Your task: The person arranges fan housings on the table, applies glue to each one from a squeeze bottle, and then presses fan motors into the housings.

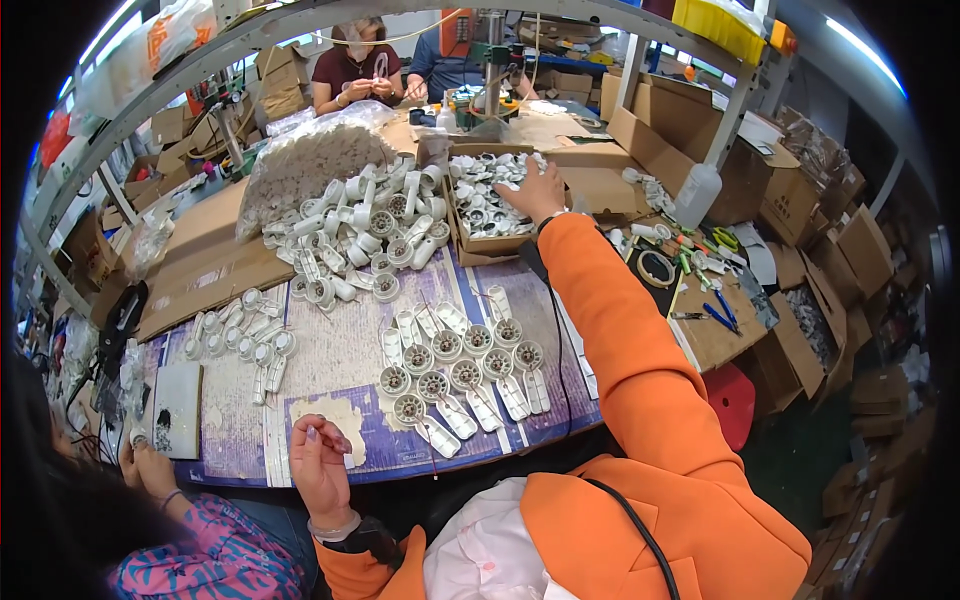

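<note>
My right hand [538, 190] reaches out over a cardboard box [495, 247] full of small white plastic parts [480, 190]. Its fingers are apart and touch the parts; no piece shows clearly in them. Close to the table's front edge, my left hand [320, 462] is raised with loosely bent fingers and nothing visible in it. Between my arms, white housings with round, slotted heads [465, 374] and short handles lie in rows on the table. A big heap of similar white housings [365, 225] stands left of the box.
A clear bag of pale pieces [305, 170] sits behind the heap. Smaller white parts [245, 335] lie at left, beside another person's hand [152, 468]. Blue-handled pliers [722, 312], a tape roll [656, 268] and a white bottle [698, 195] are at right. Two people work opposite.
</note>
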The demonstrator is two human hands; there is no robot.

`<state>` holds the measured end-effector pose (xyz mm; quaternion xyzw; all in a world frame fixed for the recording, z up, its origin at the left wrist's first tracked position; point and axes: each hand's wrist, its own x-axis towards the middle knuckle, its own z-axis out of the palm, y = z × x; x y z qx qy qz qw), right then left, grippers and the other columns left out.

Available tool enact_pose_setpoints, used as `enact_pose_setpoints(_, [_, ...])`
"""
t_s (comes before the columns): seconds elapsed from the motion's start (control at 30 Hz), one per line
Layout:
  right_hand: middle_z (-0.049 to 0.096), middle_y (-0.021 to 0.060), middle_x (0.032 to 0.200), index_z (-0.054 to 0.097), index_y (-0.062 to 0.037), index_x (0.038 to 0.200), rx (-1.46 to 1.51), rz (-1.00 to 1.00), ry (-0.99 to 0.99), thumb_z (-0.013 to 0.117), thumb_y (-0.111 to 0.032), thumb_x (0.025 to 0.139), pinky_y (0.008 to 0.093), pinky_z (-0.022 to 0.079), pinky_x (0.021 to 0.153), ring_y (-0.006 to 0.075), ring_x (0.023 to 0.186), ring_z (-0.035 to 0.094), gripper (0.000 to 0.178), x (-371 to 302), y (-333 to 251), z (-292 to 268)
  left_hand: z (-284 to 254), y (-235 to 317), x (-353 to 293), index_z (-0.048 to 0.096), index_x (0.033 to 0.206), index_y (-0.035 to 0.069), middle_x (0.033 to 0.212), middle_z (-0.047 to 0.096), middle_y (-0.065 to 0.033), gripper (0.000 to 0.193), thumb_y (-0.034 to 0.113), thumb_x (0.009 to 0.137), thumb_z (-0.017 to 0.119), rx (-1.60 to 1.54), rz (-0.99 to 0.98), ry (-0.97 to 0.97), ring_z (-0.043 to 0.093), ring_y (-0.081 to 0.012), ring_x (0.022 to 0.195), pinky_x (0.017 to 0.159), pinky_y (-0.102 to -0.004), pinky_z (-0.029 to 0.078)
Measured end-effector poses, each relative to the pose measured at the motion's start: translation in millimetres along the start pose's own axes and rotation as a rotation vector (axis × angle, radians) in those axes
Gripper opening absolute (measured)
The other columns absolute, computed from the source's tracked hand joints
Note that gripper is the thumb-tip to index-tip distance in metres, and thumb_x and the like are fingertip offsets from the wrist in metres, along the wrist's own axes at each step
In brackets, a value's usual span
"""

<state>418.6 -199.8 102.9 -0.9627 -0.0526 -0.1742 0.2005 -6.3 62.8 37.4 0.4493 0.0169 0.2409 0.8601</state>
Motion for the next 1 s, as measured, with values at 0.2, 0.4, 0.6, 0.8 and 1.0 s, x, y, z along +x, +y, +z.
enact_pose_setpoints(0.2, [0.028, 0.0309, 0.136, 0.033, -0.0095, 0.137, -0.050, -0.059, 0.096, 0.066, -0.051, 0.074, 0.0482, 0.025, 0.105, 0.0442, 0.128, 0.028, 0.082, 2, 1, 16, 7, -5, 9, 0.050, 0.106, 0.005, 0.083, 0.052, -0.0042, 0.015, 0.015, 0.095, 0.047, 0.018, -0.012, -0.022, 0.046, -0.0116, 0.071, 0.064, -0.0243, 0.038])
enact_pose_setpoints(0.4, [0.038, 0.0269, 0.126, 0.041, -0.0115, 0.132, -0.071, -0.071, 0.085, 0.065, -0.050, 0.075, 0.0481, 0.033, 0.100, 0.0423, 0.119, 0.039, 0.073, -9, -9, 5, 10, -5, 9, 0.050, 0.106, 0.005, 0.083, 0.052, -0.0040, 0.016, 0.015, 0.095, 0.047, 0.027, -0.020, -0.035, 0.046, -0.0114, 0.072, 0.064, -0.0241, 0.039])
enact_pose_setpoints(0.6, [0.043, 0.0232, 0.119, 0.045, -0.0149, 0.128, -0.139, -0.111, 0.107, 0.066, -0.048, 0.076, 0.0482, 0.039, 0.094, 0.0404, 0.115, 0.043, 0.066, -15, -9, 6, 17, -6, 8, 0.051, 0.107, 0.005, 0.083, 0.052, -0.0037, 0.016, 0.016, 0.095, 0.047, 0.041, -0.034, -0.039, 0.046, -0.0110, 0.072, 0.064, -0.0237, 0.039])
enact_pose_setpoints(0.8, [0.044, 0.0215, 0.119, 0.051, -0.0155, 0.122, -0.113, -0.025, 0.102, 0.068, -0.041, 0.076, 0.0482, 0.044, 0.087, 0.0396, 0.112, 0.046, 0.055, -16, -18, 2, 19, -2, 3, 0.051, 0.107, 0.005, 0.083, 0.053, -0.0035, 0.016, 0.016, 0.095, 0.047, 0.035, -0.055, -0.010, 0.047, -0.0108, 0.071, 0.063, -0.0237, 0.040])
enact_pose_setpoints(1.0, [0.044, 0.0158, 0.124, 0.051, -0.0170, 0.123, -0.058, -0.194, 0.024, 0.068, -0.038, 0.077, 0.0471, 0.046, 0.087, 0.0365, 0.113, 0.048, 0.053, -15, -4, 4, 24, -6, 5, 0.050, 0.108, 0.006, 0.083, 0.053, -0.0037, 0.018, 0.018, 0.095, 0.048, 0.064, -0.092, -0.005, 0.048, -0.0111, 0.071, 0.063, -0.0239, 0.040])
